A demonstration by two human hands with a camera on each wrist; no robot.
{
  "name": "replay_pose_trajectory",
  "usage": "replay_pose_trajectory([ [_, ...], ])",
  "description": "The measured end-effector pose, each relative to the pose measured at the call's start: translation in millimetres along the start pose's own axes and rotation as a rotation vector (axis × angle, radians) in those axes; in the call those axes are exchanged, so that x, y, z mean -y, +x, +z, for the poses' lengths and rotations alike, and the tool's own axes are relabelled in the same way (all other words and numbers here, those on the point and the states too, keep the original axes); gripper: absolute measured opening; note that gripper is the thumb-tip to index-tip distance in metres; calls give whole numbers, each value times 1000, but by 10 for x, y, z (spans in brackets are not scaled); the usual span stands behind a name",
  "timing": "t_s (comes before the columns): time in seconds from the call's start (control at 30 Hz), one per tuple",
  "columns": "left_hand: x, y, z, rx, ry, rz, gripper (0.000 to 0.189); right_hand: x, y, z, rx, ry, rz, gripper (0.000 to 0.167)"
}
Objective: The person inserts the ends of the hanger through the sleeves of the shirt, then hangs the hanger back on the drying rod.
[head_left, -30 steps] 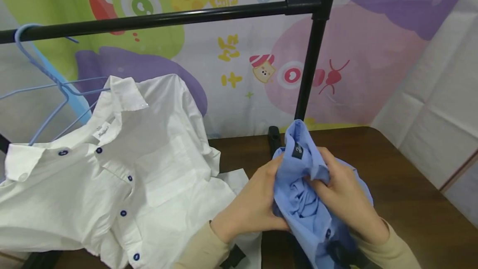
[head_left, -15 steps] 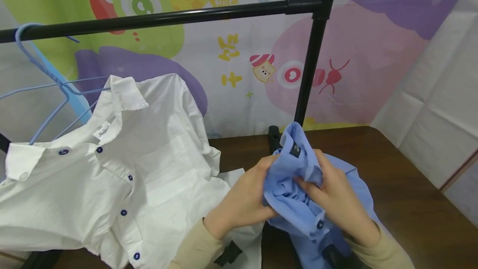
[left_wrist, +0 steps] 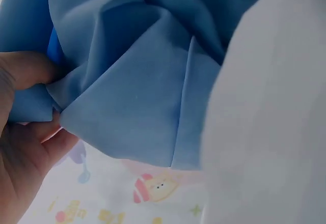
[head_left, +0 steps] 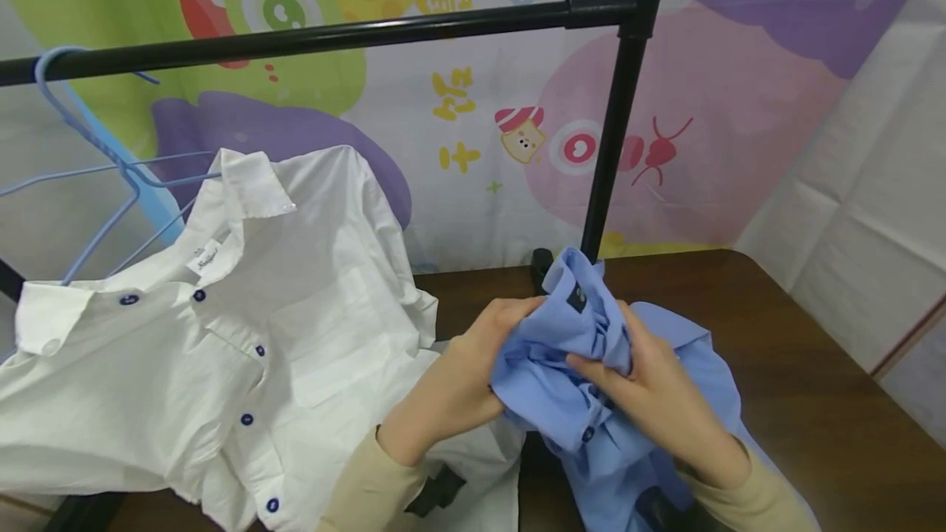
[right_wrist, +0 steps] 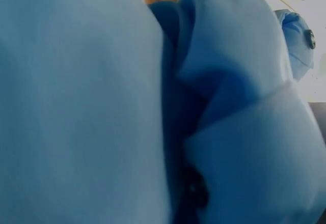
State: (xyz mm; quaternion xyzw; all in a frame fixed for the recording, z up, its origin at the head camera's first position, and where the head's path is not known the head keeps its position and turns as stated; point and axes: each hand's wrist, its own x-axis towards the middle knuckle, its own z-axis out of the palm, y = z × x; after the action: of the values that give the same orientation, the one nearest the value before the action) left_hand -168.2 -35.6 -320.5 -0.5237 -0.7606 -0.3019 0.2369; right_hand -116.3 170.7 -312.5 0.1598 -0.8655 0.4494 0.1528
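Observation:
Between both hands is a light blue button-up shirt (head_left: 554, 384), bunched around its collar, where a dark label shows. My left hand (head_left: 461, 380) grips the shirt's left side; in the left wrist view that hand (left_wrist: 25, 137) pinches the blue cloth between thumb and fingers. My right hand (head_left: 661, 392) holds the collar's right side, its thumb lying across the front of the cloth. Part of the shirt trails down behind the right forearm. In the right wrist view blue fabric (right_wrist: 91, 107) fills most of the picture and largely hides the hand.
To the left a white shirt (head_left: 325, 286) with dark blue buttons hangs on a blue wire hanger (head_left: 96, 138), hooked over a black rail (head_left: 318, 39). A black upright post (head_left: 617, 121) rises behind the blue shirt from the brown table (head_left: 798, 384). A printed cloth backdrop (head_left: 473, 212) hangs behind.
Both hands have shifted slightly left with the blue shirt, gathering its collar area more tightly. More of the shirt's body now shows to the right. The white shirt stays nearly still.

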Motion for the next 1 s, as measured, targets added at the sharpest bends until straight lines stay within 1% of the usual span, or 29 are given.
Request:
replay_pose_trajectory([
  [0.13, -16, -29, -88, -26, 4, -25, 79, 17, -10, -4, 0, 16, 19, 48],
  [0.2, -22, -45, -144, -56, -6, -29, 81, 18, -27, -8, -11, 39, 10, 44],
  [0.3, -35, -73, -227, -126, 0, -21, 81, 22, -53, -12, -38, 96, -41, 37],
  [0.37, -34, -94, -279, -184, 7, -11, 79, 30, -63, -16, -71, 132, -99, 35],
  [0.4, -30, -103, -302, -213, 14, -6, 77, 33, -68, -17, -98, 144, -121, 34],
  [0.47, -11, -120, -345, -271, 33, 10, 72, 42, -76, -24, -158, 163, -139, 35],
  [0.53, 9, -133, -383, -313, 55, 15, 69, 38, -78, -22, -243, 162, -161, 37],
  [0.63, 26, -140, -422, -355, 88, 24, 68, 15, -79, -10, -371, 169, -208, 41],
  [0.73, 15, -132, -447, -382, 90, 32, 66, -12, -68, -1, -470, 180, -297, 41],
  [0.8, -4, -121, -461, -412, 84, 39, 63, -17, -64, 2, -527, 193, -343, 39],
  [0.87, -26, -117, -474, -441, 91, 33, 59, -13, -62, -1, -576, 198, -382, 38],
  [1.0, -56, -133, -490, -498, 120, 19, 49, 7, -64, -4, -665, 183, -419, 42],
])
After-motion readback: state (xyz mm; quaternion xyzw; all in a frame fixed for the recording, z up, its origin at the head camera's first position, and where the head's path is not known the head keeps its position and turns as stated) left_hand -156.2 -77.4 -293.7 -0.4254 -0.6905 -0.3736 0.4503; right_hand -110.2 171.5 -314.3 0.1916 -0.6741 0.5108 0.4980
